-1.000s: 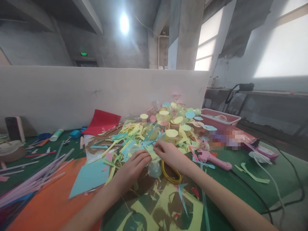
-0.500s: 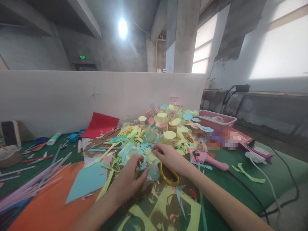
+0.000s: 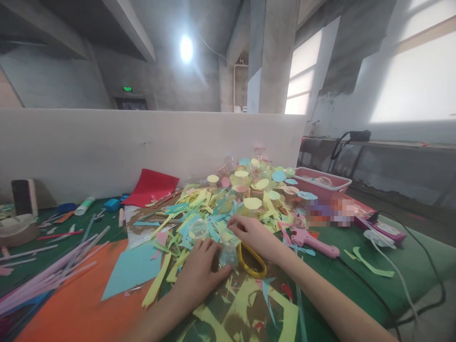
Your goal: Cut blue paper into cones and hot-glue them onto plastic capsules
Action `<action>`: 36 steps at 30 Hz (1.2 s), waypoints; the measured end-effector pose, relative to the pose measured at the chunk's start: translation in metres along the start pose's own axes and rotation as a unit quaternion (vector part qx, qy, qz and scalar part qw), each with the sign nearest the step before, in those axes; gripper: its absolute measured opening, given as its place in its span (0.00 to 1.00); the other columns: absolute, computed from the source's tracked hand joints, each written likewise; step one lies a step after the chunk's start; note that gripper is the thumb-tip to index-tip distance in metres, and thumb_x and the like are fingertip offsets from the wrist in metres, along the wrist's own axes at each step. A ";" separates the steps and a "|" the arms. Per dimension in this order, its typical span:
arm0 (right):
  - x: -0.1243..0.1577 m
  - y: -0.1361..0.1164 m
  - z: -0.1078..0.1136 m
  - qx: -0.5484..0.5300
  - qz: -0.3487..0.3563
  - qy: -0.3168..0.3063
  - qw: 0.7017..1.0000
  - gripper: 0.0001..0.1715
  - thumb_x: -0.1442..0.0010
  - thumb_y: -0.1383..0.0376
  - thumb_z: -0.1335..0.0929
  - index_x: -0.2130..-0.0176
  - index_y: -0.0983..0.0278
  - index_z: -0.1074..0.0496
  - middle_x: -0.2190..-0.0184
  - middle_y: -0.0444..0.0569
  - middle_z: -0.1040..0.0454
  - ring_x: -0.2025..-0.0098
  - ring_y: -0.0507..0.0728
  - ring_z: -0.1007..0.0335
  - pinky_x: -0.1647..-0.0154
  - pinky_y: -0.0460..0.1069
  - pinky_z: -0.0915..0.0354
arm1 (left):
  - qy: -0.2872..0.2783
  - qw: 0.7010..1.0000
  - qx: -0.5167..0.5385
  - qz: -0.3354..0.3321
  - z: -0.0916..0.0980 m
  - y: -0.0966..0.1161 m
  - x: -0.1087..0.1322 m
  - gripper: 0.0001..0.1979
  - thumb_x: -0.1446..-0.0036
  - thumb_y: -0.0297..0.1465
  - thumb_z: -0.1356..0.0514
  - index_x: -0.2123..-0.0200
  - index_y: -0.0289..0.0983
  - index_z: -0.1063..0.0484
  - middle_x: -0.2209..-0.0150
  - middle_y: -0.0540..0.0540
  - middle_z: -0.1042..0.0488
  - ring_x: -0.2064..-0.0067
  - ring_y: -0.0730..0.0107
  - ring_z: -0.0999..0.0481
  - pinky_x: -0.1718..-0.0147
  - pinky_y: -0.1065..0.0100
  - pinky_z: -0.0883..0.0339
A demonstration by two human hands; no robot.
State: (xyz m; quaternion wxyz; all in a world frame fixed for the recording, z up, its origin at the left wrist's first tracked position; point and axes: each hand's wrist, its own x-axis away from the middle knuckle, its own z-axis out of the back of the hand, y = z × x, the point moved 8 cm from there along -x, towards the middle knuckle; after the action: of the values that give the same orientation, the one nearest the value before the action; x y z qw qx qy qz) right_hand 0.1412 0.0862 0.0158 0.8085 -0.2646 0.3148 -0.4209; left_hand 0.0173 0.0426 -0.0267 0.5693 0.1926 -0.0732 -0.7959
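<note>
A small clear plastic cup-like piece (image 3: 228,255) stands between my hands, with a pale disc-like part at its top. My right hand (image 3: 254,235) reaches in from the right, its bent fingers closed at the upper edge of this piece; the exact contact is partly hidden. On the near left, my left hand (image 3: 201,266) has its fingers spread and the thumb apart, close beside the lower part of the piece. Another clear round cup (image 3: 199,228) lies just beyond my left fingers. Yellow-handled scissors (image 3: 254,266) rest under my right wrist, their blades hidden.
Yellow and blue paper scraps (image 3: 194,204) and paper-topped plastic pieces (image 3: 252,204) are heaped ahead. A pink glue gun (image 3: 315,243) with its cable lies right, before a pink basket (image 3: 335,185). Purple straws (image 3: 59,278) and orange paper (image 3: 81,304) lie left.
My left hand has turned more palm-down and shifted slightly right and down, closer to the clear piece. My right hand stays nearly in place. The view has tipped up slightly.
</note>
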 end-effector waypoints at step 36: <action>0.009 -0.020 -0.001 0.072 0.083 0.029 0.994 0.17 0.30 0.56 0.48 0.65 0.59 0.41 0.70 0.43 0.37 0.66 0.56 0.36 0.63 0.50 0.40 | 0.094 0.984 0.151 -0.007 0.020 0.000 0.009 0.12 0.43 0.36 0.42 0.56 0.40 0.34 0.58 0.46 0.28 0.57 0.61 0.27 0.59 0.62 0.33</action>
State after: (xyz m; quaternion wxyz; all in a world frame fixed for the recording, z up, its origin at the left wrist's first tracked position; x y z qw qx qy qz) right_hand 0.1338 0.0677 0.0262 0.8481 -0.1667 0.3277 -0.3816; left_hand 0.0069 0.0323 -0.0101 0.5328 0.3513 -0.1375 -0.7575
